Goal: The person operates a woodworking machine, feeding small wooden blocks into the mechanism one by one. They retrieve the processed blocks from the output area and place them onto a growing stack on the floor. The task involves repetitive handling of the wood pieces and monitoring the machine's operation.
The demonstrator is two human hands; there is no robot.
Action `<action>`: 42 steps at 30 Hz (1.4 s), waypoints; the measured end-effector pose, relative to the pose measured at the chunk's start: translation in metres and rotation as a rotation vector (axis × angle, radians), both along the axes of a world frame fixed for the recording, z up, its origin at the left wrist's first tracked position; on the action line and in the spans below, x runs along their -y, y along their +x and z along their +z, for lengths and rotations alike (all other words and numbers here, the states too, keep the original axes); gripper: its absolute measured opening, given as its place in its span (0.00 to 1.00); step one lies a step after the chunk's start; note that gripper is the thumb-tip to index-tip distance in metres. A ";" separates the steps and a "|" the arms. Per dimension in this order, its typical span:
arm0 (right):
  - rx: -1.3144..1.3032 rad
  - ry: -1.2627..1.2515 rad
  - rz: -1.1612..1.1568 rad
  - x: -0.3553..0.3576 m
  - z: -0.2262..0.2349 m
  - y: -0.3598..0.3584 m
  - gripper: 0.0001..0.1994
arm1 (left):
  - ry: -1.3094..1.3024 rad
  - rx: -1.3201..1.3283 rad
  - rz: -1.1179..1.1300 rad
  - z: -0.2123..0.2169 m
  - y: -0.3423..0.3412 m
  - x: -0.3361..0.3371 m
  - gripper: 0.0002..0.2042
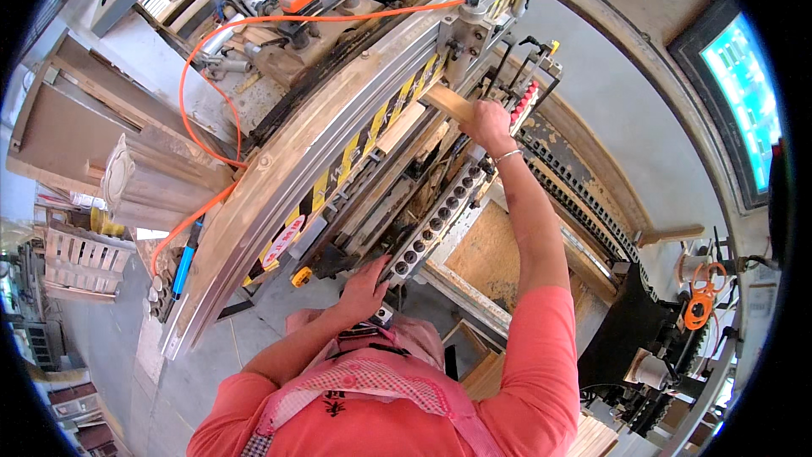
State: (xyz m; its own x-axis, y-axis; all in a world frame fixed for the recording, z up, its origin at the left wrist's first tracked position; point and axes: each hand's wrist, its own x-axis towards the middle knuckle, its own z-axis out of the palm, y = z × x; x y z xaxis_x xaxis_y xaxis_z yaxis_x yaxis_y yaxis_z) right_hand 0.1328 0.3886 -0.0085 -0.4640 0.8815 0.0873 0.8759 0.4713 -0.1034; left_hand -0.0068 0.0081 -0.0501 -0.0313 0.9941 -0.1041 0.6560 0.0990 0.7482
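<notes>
My right hand [488,125], with a thin bracelet at the wrist, is closed on the near end of a pale wooden strip [448,103]. The strip's far end reaches under a metal clamp block [467,46] on the machine's long rail [254,171]. Low at the near end of the machine, my left hand [364,289] lies with fingers stretched against the end of a metal bar [423,241] lined with several round black knobs. Nothing shows in its grasp, though some fingertips are hard to make out.
Yellow-black hazard tape [355,165] runs along the rail. An orange air hose [279,19] loops across the left side. At right are a lit screen [744,89], a row of red caps [524,101], a black chain track [592,195] and orange scissors [700,300].
</notes>
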 end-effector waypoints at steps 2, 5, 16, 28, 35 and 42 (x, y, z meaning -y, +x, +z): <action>0.013 -0.019 -0.013 -0.003 0.000 -0.002 0.20 | -0.006 -0.017 -0.003 0.002 0.001 -0.002 0.25; 0.022 -0.030 -0.007 -0.005 -0.001 -0.002 0.20 | -0.024 0.024 -0.001 -0.005 0.001 0.000 0.25; 0.048 0.016 0.020 -0.001 -0.001 -0.003 0.22 | -0.064 0.061 0.029 0.005 0.002 -0.003 0.26; 0.013 0.003 -0.045 -0.001 -0.006 -0.009 0.20 | -0.023 0.011 0.048 -0.003 0.003 0.002 0.26; -0.003 0.031 -0.056 -0.002 -0.010 -0.006 0.17 | -0.050 0.015 0.047 0.005 0.004 -0.001 0.26; -0.006 0.043 -0.058 0.002 -0.009 -0.010 0.17 | 0.040 -0.009 0.051 -0.004 0.006 0.006 0.26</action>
